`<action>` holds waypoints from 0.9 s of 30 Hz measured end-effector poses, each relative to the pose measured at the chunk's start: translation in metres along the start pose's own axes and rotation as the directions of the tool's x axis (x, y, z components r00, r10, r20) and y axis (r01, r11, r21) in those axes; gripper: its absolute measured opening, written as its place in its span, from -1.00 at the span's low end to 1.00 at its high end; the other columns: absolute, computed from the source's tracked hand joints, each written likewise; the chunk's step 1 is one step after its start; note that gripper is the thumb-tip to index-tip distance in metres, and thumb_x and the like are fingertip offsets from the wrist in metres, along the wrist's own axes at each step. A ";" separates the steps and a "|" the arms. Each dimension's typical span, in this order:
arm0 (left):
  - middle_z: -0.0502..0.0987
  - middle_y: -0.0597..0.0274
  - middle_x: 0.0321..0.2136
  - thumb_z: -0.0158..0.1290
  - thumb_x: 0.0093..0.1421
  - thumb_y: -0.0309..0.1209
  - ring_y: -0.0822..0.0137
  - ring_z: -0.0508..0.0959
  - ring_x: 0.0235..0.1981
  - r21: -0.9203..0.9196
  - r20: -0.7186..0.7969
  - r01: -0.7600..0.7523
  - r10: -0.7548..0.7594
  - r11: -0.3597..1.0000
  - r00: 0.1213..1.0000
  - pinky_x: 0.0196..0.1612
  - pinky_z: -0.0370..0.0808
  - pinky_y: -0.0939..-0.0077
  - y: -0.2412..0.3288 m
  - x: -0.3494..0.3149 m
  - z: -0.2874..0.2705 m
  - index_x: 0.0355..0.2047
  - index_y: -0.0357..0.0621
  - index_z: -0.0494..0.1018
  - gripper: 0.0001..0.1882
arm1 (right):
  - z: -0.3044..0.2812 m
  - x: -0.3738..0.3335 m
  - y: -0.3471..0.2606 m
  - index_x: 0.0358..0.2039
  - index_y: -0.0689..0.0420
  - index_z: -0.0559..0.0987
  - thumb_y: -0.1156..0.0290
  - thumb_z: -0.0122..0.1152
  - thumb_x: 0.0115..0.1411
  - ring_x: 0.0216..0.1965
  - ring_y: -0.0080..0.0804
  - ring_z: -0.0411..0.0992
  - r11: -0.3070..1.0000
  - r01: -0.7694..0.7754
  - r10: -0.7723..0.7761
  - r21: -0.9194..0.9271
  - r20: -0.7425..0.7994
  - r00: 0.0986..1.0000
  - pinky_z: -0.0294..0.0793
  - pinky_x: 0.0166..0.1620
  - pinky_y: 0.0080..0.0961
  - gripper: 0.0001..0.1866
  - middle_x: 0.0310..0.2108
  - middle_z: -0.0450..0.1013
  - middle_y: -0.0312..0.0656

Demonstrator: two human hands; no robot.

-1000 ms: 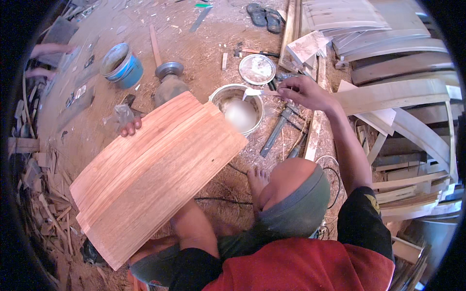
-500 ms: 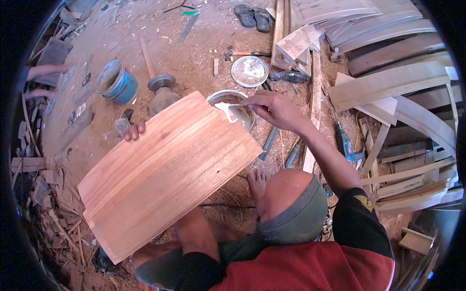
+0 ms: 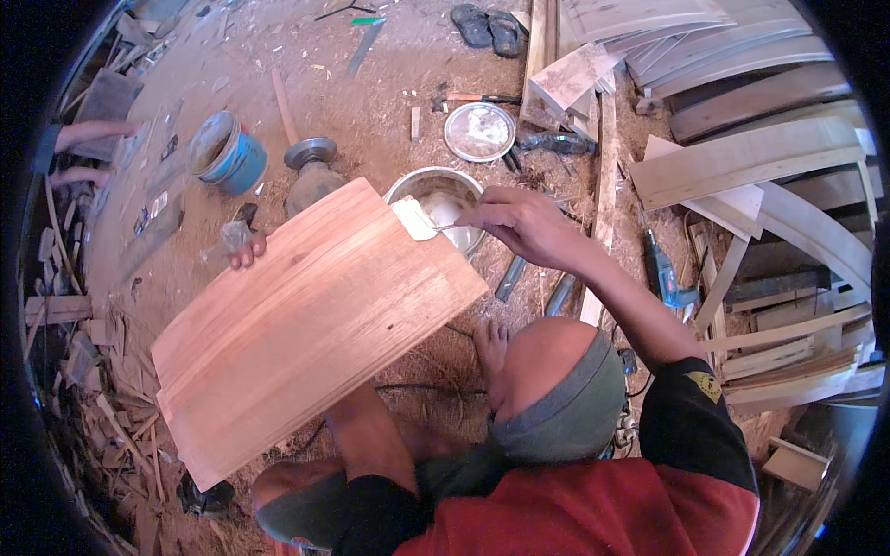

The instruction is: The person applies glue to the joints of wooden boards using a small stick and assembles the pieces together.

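Head view: we see a person crouched on a dirt floor w/ a curved wooden panel (image 3: 311, 329) tilted across the lap, its far corner over the rim of a metal bowl (image 3: 436, 199). Left hand (image 3: 247, 250) is mostly hidden behind the panel's upper-left edge; only fingertips curl over it, so it grips the board there. Right hand (image 3: 514, 218) is pinched shut on the thin handle of a putty knife (image 3: 417, 221), whose pale blade lies flat on the panel's top corner, loaded w/ whitish paste. The bowl holds more of that paste, just behind the blade.

Surroundings: a round metal lid (image 3: 479, 132) lies beyond the bowl; a blue bucket (image 3: 227, 153) stands well to the left, near a grey cylindrical tool, possibly a motor (image 3: 311, 171) (fisheye blur, unclear). A blue power drill (image 3: 663, 273) lies to the right beside stacked curved boards (image 3: 742, 162). Wood offcuts (image 3: 83, 371) line the left rim. Another person's arm (image 3: 88, 134) shows at far left.
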State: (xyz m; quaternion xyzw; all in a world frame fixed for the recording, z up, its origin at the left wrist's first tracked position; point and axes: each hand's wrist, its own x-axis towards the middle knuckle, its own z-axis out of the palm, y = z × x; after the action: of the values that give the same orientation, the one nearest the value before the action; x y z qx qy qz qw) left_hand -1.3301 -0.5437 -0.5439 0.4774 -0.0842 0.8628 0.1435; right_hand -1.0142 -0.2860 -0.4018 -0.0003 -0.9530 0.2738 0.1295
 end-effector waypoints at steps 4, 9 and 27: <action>0.50 0.20 -0.06 -0.19 0.40 -0.08 0.20 0.40 0.05 0.020 -0.050 -0.025 0.026 0.999 0.998 0.21 0.26 0.03 0.003 -0.003 0.004 0.01 -0.04 0.42 -0.61 | -0.010 -0.014 -0.011 -0.15 0.03 0.65 0.50 0.23 0.13 -0.27 -0.13 0.50 1.000 0.017 -0.017 -0.003 0.033 0.999 0.48 -0.23 -0.27 -0.75 -0.33 0.49 -0.15; 0.50 0.20 -0.05 -0.18 0.40 -0.10 0.19 0.41 0.06 0.041 -0.096 -0.061 0.065 0.997 0.993 0.20 0.27 0.02 0.010 -0.006 0.008 0.00 -0.04 0.43 -0.63 | -0.024 -0.032 -0.026 -0.14 0.02 0.65 0.52 0.22 0.13 -0.28 -0.15 0.50 0.998 0.051 -0.053 0.030 0.066 0.996 0.48 -0.23 -0.31 -0.73 -0.36 0.49 -0.16; 0.47 0.20 -0.02 -0.19 0.40 -0.08 0.12 0.38 0.08 0.149 -0.149 -0.154 0.176 0.977 0.973 0.22 0.23 -0.03 0.023 0.011 0.023 0.02 -0.02 0.42 -0.61 | 0.006 0.033 -0.037 -0.09 0.29 0.55 0.57 0.05 0.27 -0.48 -0.41 0.56 0.870 -0.365 0.317 0.331 0.192 0.929 0.56 -0.52 -0.50 -0.77 -0.33 0.47 -0.09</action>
State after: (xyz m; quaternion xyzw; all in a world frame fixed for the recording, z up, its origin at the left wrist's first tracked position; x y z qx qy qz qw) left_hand -1.3243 -0.5707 -0.5227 0.4060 -0.0527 0.9113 0.0445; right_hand -1.0449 -0.3187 -0.3792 -0.1270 -0.8776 0.4620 0.0137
